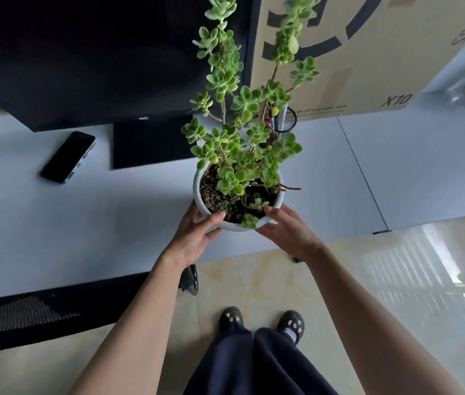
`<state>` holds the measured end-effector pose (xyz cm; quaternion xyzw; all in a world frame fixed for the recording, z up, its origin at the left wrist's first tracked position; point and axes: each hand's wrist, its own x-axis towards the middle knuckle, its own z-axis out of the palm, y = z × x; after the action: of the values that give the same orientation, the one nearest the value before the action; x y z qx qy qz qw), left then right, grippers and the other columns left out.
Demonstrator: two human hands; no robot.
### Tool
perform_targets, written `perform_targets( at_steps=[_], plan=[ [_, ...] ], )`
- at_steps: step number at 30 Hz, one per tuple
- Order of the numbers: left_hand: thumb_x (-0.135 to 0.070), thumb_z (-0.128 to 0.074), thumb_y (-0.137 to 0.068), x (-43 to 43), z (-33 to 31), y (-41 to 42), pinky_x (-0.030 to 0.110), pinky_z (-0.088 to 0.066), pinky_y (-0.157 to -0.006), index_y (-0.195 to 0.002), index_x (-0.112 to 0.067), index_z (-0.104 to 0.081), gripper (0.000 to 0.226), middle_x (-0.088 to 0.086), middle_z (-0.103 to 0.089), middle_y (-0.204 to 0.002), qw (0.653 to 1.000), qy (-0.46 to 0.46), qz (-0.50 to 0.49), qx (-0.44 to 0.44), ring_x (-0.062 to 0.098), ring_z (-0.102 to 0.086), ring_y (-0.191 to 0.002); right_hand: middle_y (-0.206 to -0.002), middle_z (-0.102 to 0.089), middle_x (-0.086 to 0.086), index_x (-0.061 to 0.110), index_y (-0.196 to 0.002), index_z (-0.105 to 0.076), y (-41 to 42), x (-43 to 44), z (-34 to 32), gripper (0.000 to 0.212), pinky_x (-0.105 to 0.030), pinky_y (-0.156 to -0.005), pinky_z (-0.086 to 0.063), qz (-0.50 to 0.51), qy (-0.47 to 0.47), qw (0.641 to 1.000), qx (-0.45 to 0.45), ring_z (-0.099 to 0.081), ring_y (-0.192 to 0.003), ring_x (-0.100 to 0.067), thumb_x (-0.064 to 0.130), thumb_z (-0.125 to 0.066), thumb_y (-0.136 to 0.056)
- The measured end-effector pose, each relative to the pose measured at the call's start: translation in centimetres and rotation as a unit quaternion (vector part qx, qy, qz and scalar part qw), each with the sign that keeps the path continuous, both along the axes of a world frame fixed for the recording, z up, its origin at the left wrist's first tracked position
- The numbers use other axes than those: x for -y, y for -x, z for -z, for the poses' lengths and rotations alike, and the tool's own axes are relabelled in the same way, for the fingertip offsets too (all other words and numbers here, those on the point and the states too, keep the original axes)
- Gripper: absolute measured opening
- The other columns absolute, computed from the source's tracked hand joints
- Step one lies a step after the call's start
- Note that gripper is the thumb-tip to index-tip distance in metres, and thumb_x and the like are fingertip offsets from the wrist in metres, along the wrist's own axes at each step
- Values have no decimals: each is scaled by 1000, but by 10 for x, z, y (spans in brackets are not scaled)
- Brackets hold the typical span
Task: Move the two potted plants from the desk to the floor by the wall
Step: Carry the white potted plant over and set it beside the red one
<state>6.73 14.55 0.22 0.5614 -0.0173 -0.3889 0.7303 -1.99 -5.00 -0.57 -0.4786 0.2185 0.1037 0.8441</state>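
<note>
A tall green succulent grows from dark soil in a round white pot point(197, 192) that I hold above the front part of the white desk point(83, 223). My left hand point(197, 238) grips the pot's near left side, thumb over the rim. My right hand point(288, 232) cups its near right side, thumb at the rim. The stems reach up past the top of the view. Only this one potted plant is in sight.
On the desk lie a black phone point(67, 156), a dark monitor point(83, 61) on its stand, a mesh pen cup point(285, 119) behind the plant and a large cardboard box point(368, 52). A black chair point(20, 317) stands at lower left. Glossy tile floor point(396, 280) lies below.
</note>
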Motion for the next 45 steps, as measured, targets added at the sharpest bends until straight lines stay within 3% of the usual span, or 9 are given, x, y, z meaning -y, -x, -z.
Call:
perform_targets(
  at_steps=[7,14,20,24,27,31,38,42,45],
  plan=[
    [-26,-75,-62,26,-12,10,39,-46,-97,-118,-37,-55,60,-6,-64,-118,999,0,48,8,18,-57,-118,-121,-66,-8,15,-123,-57,28,20,-14,57,-34,-93,-51,40,29,999,-3,-64,-108,-25,33,-67,-71],
    [-29,-77,-57,73,-20,31,40,-44,-99,-115,-40,-56,63,-5,-64,-116,996,4,94,-2,20,-55,-117,-114,-67,-11,14,-115,-59,70,52,-27,38,-42,-99,-48,115,41,993,2,-63,-104,-30,24,-58,-79],
    [-23,-76,-63,126,-28,59,39,-45,-99,-122,-38,-52,66,-2,-62,-122,988,6,153,-1,22,-54,-120,-109,-69,-8,14,-112,-60,117,88,-36,37,-42,-98,-49,171,40,984,9,-65,-101,-29,24,-60,-76],
    [-27,-77,-56,167,-35,85,36,-46,-94,-112,-42,-57,61,-7,-67,-109,981,7,193,-4,18,-57,-113,-114,-66,-12,9,-125,-52,155,114,-42,53,-40,-94,-52,211,33,977,15,-65,-102,-30,24,-63,-75],
    [-30,-76,-58,197,-38,108,34,-48,-90,-111,-44,-58,58,-9,-67,-108,973,9,231,5,17,-58,-111,-114,-66,-12,8,-124,-53,185,135,-44,50,-37,-90,-53,247,30,969,7,-67,-98,-28,22,-59,-77],
    [-31,-76,-60,231,-41,133,34,-47,-91,-114,-44,-56,59,-6,-64,-116,962,9,271,10,21,-55,-118,-110,-66,-10,13,-113,-58,219,158,-46,39,-40,-96,-51,286,32,958,-7,-65,-97,-29,22,-59,-75],
    [-31,-76,-62,304,-46,192,43,-42,-103,-122,-39,-52,66,2,-61,-124,941,5,338,15,25,-56,-119,-108,-68,-9,13,-109,-59,294,207,-50,36,-40,-95,-52,355,31,934,-8,-66,-98,-30,24,-61,-75],
    [-32,-77,-58,346,-49,230,39,-44,-100,-120,-37,-53,66,-1,-63,-119,931,-6,365,12,24,-57,-117,-107,-68,-10,12,-109,-59,337,236,-53,35,-34,-84,-57,393,22,919,-4,-68,-94,-28,22,-61,-76],
    [-30,-77,-59,377,-50,257,39,-45,-99,-119,-35,-52,66,-1,-63,-116,922,-7,388,11,24,-58,-114,-111,-66,-10,14,-111,-59,367,256,-52,37,-34,-86,-56,418,20,908,-4,-68,-95,-28,23,-62,-76]
  ],
)
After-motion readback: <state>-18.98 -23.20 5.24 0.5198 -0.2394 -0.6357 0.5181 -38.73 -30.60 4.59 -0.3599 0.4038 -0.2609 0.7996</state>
